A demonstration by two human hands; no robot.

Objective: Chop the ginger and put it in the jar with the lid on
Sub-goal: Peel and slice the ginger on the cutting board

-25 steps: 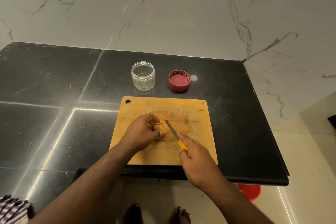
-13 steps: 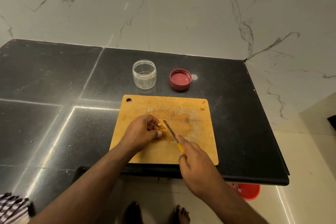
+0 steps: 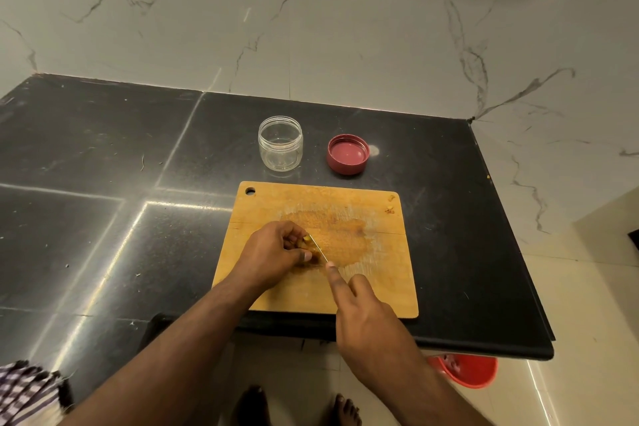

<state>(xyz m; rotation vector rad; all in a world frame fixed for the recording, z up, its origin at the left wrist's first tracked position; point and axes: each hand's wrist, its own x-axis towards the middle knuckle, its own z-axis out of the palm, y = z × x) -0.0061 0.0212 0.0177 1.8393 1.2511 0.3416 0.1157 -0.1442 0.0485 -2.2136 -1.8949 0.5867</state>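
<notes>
On the wooden cutting board (image 3: 377, 273) my left hand (image 3: 276, 252) pinches a small yellow piece of ginger (image 3: 308, 245) against the wood. My right hand (image 3: 366, 318) grips a small knife, index finger stretched along its back. The knife blade (image 3: 318, 247) lies against the ginger beside my left fingertips; the handle is hidden under my hand. An open clear plastic jar (image 3: 280, 143), with nothing visible inside, stands behind the board. Its red lid (image 3: 348, 153) lies upside down to the jar's right.
The board sits near the front edge of a black stone counter (image 3: 103, 156) that ends at the right, by a marble wall. A red bucket (image 3: 466, 370) stands on the floor under the counter's right end. Checked cloth (image 3: 24, 391) shows at bottom left.
The knife has moved left and closer to my left fingertips, its blade now edge-on against the ginger. My right hand slid forward over the yellow handle, hiding it.
</notes>
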